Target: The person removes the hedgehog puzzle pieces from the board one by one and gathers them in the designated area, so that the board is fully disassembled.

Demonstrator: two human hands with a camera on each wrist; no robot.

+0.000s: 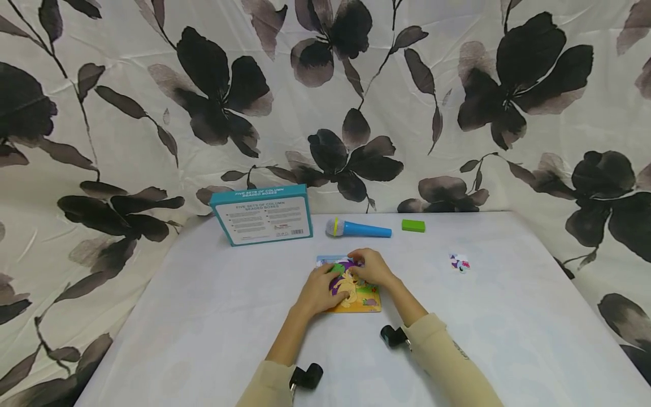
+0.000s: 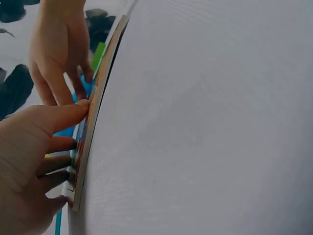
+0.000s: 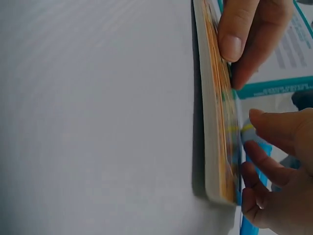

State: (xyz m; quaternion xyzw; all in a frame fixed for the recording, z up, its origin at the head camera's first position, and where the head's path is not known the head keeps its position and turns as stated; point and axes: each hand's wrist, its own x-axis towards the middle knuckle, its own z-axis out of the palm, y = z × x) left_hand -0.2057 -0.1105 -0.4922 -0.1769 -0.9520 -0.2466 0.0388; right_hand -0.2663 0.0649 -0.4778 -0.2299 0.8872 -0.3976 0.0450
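So the board (image 1: 365, 306) is lying flat on the white desk (image 1: 203, 339), pretty much centred in front of the person, with the mic behind it. The cartoon pony on it has its head toward the far side and the yellow-orange ground toward the person, so the picture's top points away from them. Near edge runs more or less left to right; which side is the long axis is hard to say with the slant and hands covering it. It's a thin slab with a pale edge and at least one rounded corner, brightly printed on top, but wood or card, can't tell. Left hand (image 1: 321, 289) is laid over the left part, fingers spread and thumb well apart, touching the board. Right hand (image 1: 373, 268) is at the far right part, fingers loosely bent, thumb apart from them, nothing visibly pinched. Behind sit a teal-edged box (image 1: 264, 217) with a white printed panel, the blue mic (image 1: 363, 229) with a rough grey head facing left, and a green oblong block (image 1: 413, 226). A small pony cutout (image 1: 460, 264) lies off right, well apart. Backdrop's a wrinkly flowered cloth (image 1: 432, 22).
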